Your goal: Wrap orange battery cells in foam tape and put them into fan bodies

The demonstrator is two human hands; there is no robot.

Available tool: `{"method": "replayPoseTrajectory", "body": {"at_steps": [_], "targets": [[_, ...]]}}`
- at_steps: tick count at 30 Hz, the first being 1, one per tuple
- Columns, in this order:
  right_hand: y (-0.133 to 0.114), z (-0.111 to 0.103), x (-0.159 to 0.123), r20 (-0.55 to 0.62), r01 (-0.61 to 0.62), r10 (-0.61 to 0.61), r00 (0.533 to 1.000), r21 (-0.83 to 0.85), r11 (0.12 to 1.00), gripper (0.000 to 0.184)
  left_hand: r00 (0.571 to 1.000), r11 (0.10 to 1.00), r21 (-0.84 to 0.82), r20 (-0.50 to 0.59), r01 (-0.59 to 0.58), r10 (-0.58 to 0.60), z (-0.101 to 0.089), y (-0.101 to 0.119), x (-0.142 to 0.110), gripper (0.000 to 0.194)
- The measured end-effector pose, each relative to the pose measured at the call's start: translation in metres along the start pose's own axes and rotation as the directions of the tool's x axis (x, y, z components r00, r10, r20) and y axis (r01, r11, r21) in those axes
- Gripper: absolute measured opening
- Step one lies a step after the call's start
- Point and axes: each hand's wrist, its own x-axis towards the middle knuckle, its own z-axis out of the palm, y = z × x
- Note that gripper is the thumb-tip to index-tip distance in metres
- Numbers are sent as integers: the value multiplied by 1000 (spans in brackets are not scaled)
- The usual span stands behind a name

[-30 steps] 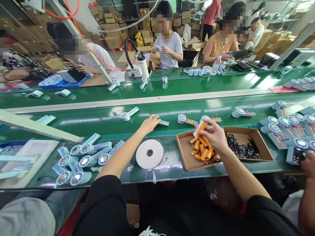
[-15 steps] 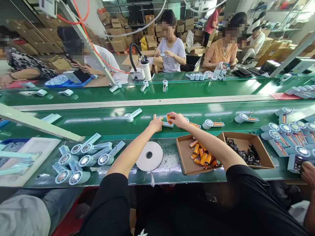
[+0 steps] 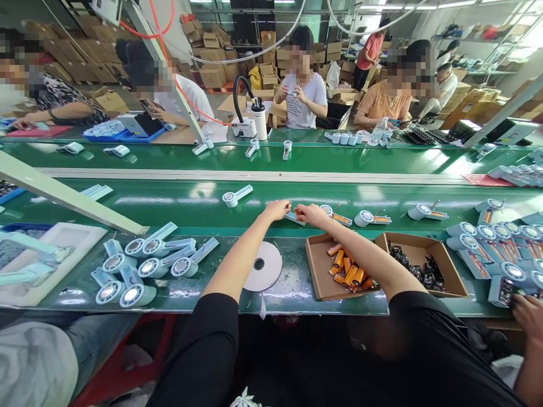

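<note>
Both my hands meet over the green conveyor belt (image 3: 178, 206), just beyond the table edge. My left hand (image 3: 277, 209) pinches one end of a pale blue handle piece (image 3: 293, 217) lying on the belt. My right hand (image 3: 311, 214) is closed on an orange battery cell (image 3: 298, 212) and presses it against that piece. Below my right forearm, a cardboard tray (image 3: 319, 270) holds several more orange cells (image 3: 350, 271). A white tape roll (image 3: 263, 266) lies flat beside my left forearm.
Pale blue fan units (image 3: 148, 263) lie in a heap at the left and more (image 3: 496, 237) at the right. Fans with cells fitted (image 3: 373, 218) ride the belt. A second tray (image 3: 424, 265) holds black parts. Another person's hand (image 3: 528, 314) works at right; people sit across the belt.
My right hand lifted a cell out of the tray and carried it left and forward to the blue piece, which my left hand kept holding. The view tilted slightly upward.
</note>
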Motion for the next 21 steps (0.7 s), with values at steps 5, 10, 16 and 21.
{"method": "replayPoseTrajectory", "body": {"at_steps": [5,10,16,21], "targets": [[-12,1,6,140,38,-12,990,-188,981,40,998,997,-57,-34,44,-46,8,8,4,35],[-22,-5,12,214,102,-44,976,-266,959,39,998,995,-90,-27,50,-53,7,9,8,34],[-19,-13,7,157,147,-112,981,-238,960,35,1000,997,-81,-2,20,-20,3,14,16,31],[7,-20,-10,111,110,-89,990,-205,972,32,1000,992,-121,1,-21,21,11,17,22,29]]}}
